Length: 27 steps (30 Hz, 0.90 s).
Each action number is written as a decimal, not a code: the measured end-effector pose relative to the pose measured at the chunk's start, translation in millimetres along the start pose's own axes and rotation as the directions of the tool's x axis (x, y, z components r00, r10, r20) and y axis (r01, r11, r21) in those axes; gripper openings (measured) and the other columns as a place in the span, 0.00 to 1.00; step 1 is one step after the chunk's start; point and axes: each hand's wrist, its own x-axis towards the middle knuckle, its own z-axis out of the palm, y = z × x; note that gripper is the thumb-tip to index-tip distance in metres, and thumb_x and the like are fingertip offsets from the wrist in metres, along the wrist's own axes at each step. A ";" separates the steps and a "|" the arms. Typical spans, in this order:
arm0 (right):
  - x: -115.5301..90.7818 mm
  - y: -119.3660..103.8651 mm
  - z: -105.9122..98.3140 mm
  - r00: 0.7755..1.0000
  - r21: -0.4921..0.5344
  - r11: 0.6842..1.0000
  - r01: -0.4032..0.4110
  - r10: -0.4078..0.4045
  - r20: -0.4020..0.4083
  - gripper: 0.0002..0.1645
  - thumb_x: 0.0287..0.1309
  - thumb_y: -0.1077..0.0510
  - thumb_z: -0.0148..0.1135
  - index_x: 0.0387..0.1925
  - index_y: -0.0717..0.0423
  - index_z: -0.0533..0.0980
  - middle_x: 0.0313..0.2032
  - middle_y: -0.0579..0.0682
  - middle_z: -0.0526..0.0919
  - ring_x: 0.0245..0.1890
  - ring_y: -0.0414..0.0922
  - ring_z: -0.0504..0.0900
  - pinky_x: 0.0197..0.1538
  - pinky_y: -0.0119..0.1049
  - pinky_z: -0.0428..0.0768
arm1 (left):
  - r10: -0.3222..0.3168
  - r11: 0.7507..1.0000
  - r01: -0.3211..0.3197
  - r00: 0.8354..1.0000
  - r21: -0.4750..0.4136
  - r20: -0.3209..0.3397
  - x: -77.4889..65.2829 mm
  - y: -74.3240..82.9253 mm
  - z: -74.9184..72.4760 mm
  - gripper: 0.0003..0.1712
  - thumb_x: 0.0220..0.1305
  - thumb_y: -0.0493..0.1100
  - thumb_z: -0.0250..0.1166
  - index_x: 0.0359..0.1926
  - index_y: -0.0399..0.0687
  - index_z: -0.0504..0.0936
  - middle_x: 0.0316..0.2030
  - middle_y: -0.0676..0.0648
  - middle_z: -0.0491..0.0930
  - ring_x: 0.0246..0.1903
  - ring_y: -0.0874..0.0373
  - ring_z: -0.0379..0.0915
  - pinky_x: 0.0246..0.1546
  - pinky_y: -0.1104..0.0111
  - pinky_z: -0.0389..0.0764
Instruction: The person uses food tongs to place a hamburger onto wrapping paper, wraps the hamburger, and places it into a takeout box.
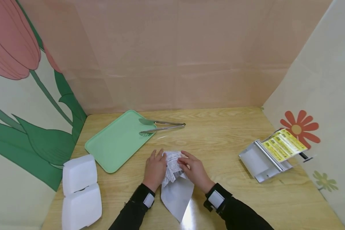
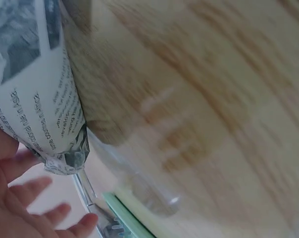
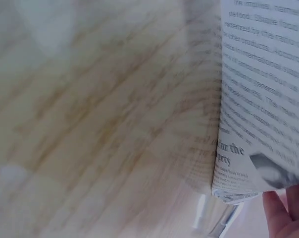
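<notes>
A sheet of newsprint-patterned wrapping paper (image 1: 176,195) lies folded in front of me, its plain pale flap pointing toward me. At the far end the printed side (image 1: 173,159) is bunched up around something that I cannot see. My left hand (image 1: 155,171) holds the bundle's left far edge; in the left wrist view its other fingers (image 2: 33,191) spread away from the paper (image 2: 40,104). On the right side my right hand (image 1: 196,172) pinches the printed paper with thumb and fingers. In the right wrist view, fingertips (image 3: 275,210) touch the lower edge of the paper (image 3: 263,99).
A green tray (image 1: 112,143) lies at the back left, with metal tongs (image 1: 169,122) resting over its right edge. An open white foam clamshell box (image 1: 81,204) is at the left. On the right stands a metal dispenser (image 1: 253,161) with a strip of yellow labels (image 1: 283,145).
</notes>
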 end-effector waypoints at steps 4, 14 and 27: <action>2.5 2.7 -0.5 0.998 -0.141 0.988 0.057 -0.052 0.035 0.14 0.51 0.63 0.69 0.43 0.58 0.83 0.62 0.55 0.70 0.48 0.47 0.80 0.46 0.39 0.81 | 0.023 0.999 -0.026 0.997 0.035 0.080 1.2 -0.3 0.7 0.20 0.67 0.45 0.56 0.57 0.43 0.78 0.62 0.47 0.72 0.64 0.45 0.64 0.57 0.48 0.70; 7.5 15.7 -6.4 0.952 -0.276 0.945 0.173 -0.089 0.292 0.25 0.64 0.54 0.58 0.60 0.57 0.69 0.57 0.53 0.78 0.54 0.49 0.80 0.65 0.52 0.66 | 0.031 1.000 -0.031 0.993 0.002 0.116 2.4 -0.5 -2.5 0.21 0.67 0.44 0.55 0.58 0.41 0.76 0.61 0.43 0.73 0.59 0.42 0.69 0.56 0.48 0.70; 3.5 19.0 -6.5 0.911 -0.399 0.862 0.313 -0.153 0.384 0.30 0.68 0.53 0.50 0.68 0.58 0.62 0.67 0.56 0.66 0.67 0.50 0.66 0.63 0.58 0.65 | 0.127 0.992 -0.125 0.990 -0.019 0.069 4.1 0.1 -1.4 0.18 0.66 0.41 0.56 0.56 0.56 0.78 0.58 0.43 0.75 0.59 0.43 0.68 0.58 0.49 0.69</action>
